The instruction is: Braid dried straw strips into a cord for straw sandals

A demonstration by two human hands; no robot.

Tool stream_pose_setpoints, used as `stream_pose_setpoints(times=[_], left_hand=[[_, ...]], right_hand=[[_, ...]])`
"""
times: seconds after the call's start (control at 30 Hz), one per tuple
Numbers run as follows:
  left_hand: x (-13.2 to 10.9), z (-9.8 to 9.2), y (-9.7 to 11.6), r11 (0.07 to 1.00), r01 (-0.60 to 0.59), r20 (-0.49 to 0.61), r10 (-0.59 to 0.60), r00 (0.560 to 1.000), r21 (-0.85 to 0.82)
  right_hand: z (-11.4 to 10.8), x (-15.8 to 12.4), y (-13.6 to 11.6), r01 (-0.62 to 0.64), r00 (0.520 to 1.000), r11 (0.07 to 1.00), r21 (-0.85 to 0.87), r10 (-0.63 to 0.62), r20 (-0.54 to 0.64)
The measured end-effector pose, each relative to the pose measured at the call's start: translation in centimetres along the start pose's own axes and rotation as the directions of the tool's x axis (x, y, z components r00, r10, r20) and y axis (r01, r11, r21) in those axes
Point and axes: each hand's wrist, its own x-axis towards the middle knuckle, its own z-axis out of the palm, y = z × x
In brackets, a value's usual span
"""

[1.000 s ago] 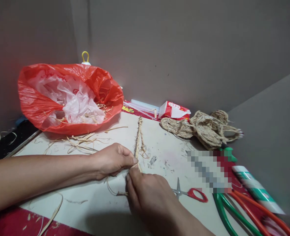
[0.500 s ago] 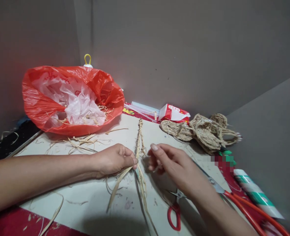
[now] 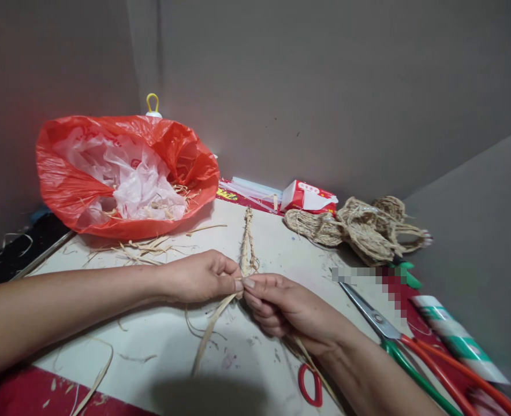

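Observation:
A narrow braid of pale straw point(image 3: 246, 251) lies on the white board, its lower end at my fingertips. My left hand point(image 3: 214, 277) pinches the braid's end between thumb and finger, and a loose flat strand point(image 3: 212, 332) hangs below it. Touching it from the right, my right hand point(image 3: 276, 300) is closed on straw strands, whose tails point(image 3: 309, 358) come out beneath the palm. The fingertips of both hands meet and hide the exact crossing of the strands.
A red plastic bag point(image 3: 129, 231) with straw stands at the back left. Coiled rope point(image 3: 365, 231) and a tissue pack point(image 3: 309, 197) lie behind. Large scissors point(image 3: 383, 326), a red scissor handle point(image 3: 310, 386) and a green-white roll point(image 3: 458, 338) are at the right.
My right hand has moved left and down to meet my left hand and closed on strands. The hanging strands have swung right, under my right hand. Large scissors show more fully.

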Motion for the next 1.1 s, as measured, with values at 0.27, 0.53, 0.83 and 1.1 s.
stream_pose_setpoints(times=[0.27,0.53,0.83,1.1], left_hand=[[-1.4,-1.2,2.6,0.849,0.012,-0.021,-0.001,1.0,0.529],[-2.6,2.1,2.3,0.553,0.075,-0.19,0.154,0.97,0.83],[-3.0,4.3,-1.0,0.007,-0.14,0.131,0.313,0.941,0.99],[-5.4,2.9,3.8,0.242,-0.233,0.131,0.376,0.917,0.942]], right_hand=[[1.0,0.5,1.1,0.036,0.965,0.986,-0.164,-0.077,-0.25],[3.0,0.6,2.0,0.103,0.953,0.987,0.12,-0.063,-0.297],[3.9,0.4,2.4,0.132,0.937,0.974,0.185,-0.062,-0.344],[3.3,0.4,2.2,0.15,0.947,0.969,0.195,-0.084,-0.309]])
